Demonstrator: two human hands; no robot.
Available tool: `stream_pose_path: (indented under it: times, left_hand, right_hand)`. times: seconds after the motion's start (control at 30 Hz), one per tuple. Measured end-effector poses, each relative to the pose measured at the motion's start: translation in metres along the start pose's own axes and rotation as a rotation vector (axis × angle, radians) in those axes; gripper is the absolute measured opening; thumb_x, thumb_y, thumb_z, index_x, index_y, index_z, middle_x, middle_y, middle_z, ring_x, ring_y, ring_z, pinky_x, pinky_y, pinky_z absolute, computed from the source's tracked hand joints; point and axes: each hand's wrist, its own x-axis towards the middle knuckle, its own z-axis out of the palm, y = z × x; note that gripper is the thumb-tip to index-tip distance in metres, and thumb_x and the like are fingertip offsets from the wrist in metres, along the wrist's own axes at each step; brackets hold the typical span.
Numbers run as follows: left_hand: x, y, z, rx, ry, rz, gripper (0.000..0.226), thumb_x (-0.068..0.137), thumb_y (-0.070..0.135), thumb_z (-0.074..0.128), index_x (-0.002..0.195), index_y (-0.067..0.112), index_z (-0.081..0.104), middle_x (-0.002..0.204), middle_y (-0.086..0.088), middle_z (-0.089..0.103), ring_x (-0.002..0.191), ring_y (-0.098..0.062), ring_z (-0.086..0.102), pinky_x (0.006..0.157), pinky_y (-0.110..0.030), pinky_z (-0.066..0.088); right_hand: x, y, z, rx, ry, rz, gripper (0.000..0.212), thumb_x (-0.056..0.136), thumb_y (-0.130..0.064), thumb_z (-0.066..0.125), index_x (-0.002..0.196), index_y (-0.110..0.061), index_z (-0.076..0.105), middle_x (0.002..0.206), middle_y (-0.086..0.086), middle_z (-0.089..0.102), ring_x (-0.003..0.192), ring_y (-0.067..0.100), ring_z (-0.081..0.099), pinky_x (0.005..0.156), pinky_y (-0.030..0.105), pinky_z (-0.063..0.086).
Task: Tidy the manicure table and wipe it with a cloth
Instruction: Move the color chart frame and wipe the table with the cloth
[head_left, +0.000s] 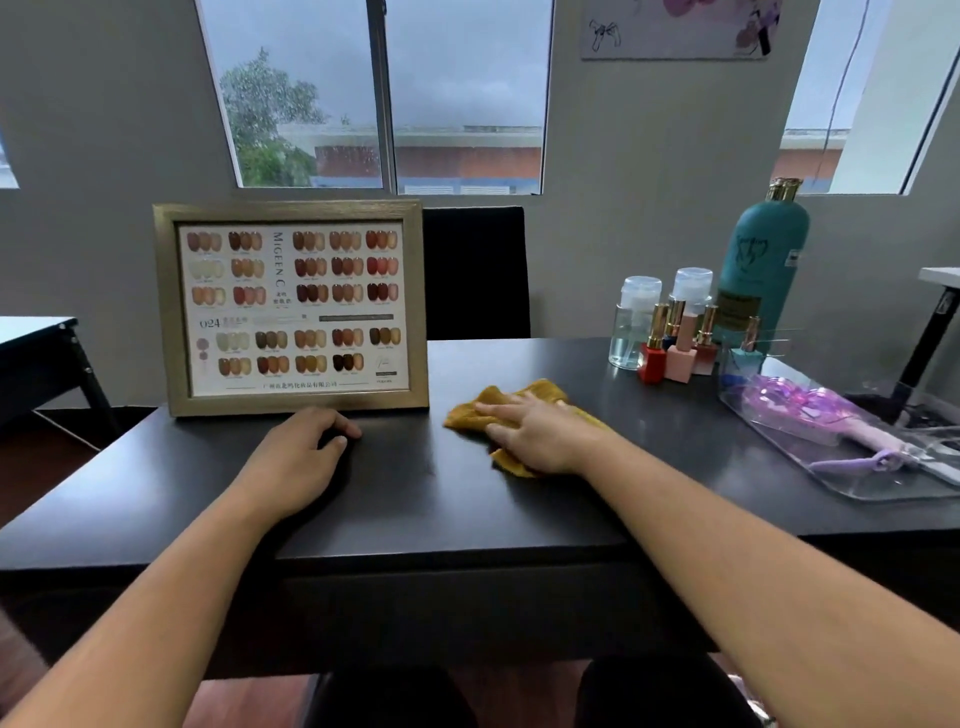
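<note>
A black chair back (475, 270) stands before the grey wall (623, 182), under a sliding window (374, 93) speckled with raindrops. Through the window show a green tree (265, 114) and a low building with a reddish wall (467, 158). A pale poster with pink flowers (680, 26) hangs high on the right beside a second window (826, 104), and a light-topped side table on dark legs (31, 330) stands at the far left.

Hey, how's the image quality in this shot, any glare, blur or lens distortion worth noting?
Head view, distortion: the wide-angle lens tilts the window frames outward. Head view, light: dull grey daylight, a faint sheen on the dark table, bright glints on the clear tray. Head view, focus: small print on the framed colour chart is too soft to read.
</note>
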Motion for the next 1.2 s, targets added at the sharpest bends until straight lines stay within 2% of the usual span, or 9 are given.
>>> stream_pose_path:
  times: [0.2,0.3,0.4,0.5,0.67,0.77,0.83,1.0,1.2]
  left_hand:
    - [0.0,-0.001,0.001,-0.013,-0.004,-0.004,0.017,0.091,0.015,0.051,0.097,0.027,0.063,0.109,0.006,0.057,0.1,-0.008,0.046,0.089,-0.025,0.032]
    - [0.0,-0.001,0.001,-0.01,-0.004,-0.005,0.018,0.091,0.015,0.051,0.098,0.025,0.064,0.111,0.004,0.058,0.1,-0.008,0.046,0.089,-0.025,0.032]
    - [-0.002,0.003,0.0,-0.004,-0.007,-0.013,0.018,0.092,0.014,0.05,0.1,0.023,0.064,0.113,0.002,0.057,0.104,-0.011,0.047,0.089,-0.025,0.032]
    - [-0.003,0.005,0.0,0.008,-0.008,-0.01,0.018,0.092,0.014,0.05,0.101,0.02,0.063,0.115,0.001,0.057,0.108,-0.014,0.048,0.089,-0.024,0.031]
    - [-0.004,0.006,-0.001,0.027,-0.014,-0.003,0.016,0.091,0.019,0.053,0.103,0.022,0.063,0.115,0.002,0.056,0.104,-0.011,0.047,0.088,-0.023,0.032]
    - [-0.004,0.005,-0.001,0.046,-0.023,0.006,0.015,0.088,0.025,0.058,0.103,0.026,0.061,0.116,0.005,0.056,0.104,-0.009,0.047,0.088,-0.022,0.033]
    - [-0.004,0.005,0.0,0.077,-0.036,0.023,0.019,0.087,0.029,0.059,0.106,0.027,0.06,0.118,0.006,0.055,0.109,-0.01,0.049,0.089,-0.022,0.033]
    - [-0.003,0.003,0.002,0.122,-0.046,0.067,0.027,0.088,0.031,0.056,0.115,0.028,0.058,0.124,0.007,0.054,0.115,-0.01,0.049,0.096,-0.025,0.036]
    - [-0.003,-0.001,0.004,0.14,-0.066,0.092,0.034,0.091,0.032,0.051,0.125,0.03,0.053,0.131,0.011,0.052,0.12,-0.008,0.047,0.102,-0.028,0.036]
  right_hand:
    - [-0.064,0.015,0.013,0.087,-0.059,-0.312,0.042,0.095,-0.058,0.024,0.137,-0.057,0.03,0.156,-0.023,0.013,0.144,0.0,0.002,0.115,0.037,0.0]
    - [-0.074,0.056,-0.001,0.106,-0.002,-0.153,0.04,0.097,-0.052,0.029,0.136,-0.056,0.031,0.155,-0.024,0.015,0.144,-0.001,0.005,0.118,0.041,-0.001]
    - [-0.053,0.084,-0.015,0.059,0.091,0.147,0.043,0.1,-0.044,0.03,0.143,-0.042,0.031,0.159,-0.011,0.014,0.147,0.011,0.007,0.118,0.05,0.003]
    - [-0.016,0.073,-0.017,0.012,0.087,0.277,0.047,0.101,-0.045,0.027,0.147,-0.037,0.027,0.161,-0.001,0.009,0.147,0.023,0.006,0.117,0.052,0.004]
    - [-0.002,0.013,0.008,-0.012,0.035,-0.024,0.045,0.099,-0.047,0.029,0.145,-0.043,0.029,0.16,-0.007,0.013,0.147,0.018,0.006,0.118,0.05,0.004]
    - [-0.012,0.017,0.01,0.201,0.0,-0.212,0.037,0.097,-0.038,0.044,0.132,-0.049,0.046,0.153,-0.015,0.03,0.143,0.006,0.019,0.116,0.029,0.012]
    - [-0.005,0.034,0.001,0.276,0.053,-0.122,0.035,0.096,-0.033,0.048,0.127,-0.046,0.054,0.148,-0.013,0.04,0.139,0.009,0.031,0.111,0.023,0.02]
    - [0.058,0.043,-0.008,-0.075,0.15,0.202,0.047,0.099,-0.039,0.032,0.145,-0.032,0.035,0.156,0.001,0.027,0.143,0.021,0.023,0.117,0.043,0.012]
    - [0.074,0.021,-0.001,-0.037,0.038,-0.007,0.046,0.099,-0.042,0.032,0.145,-0.041,0.029,0.159,-0.007,0.015,0.147,0.02,0.01,0.118,0.041,0.005]
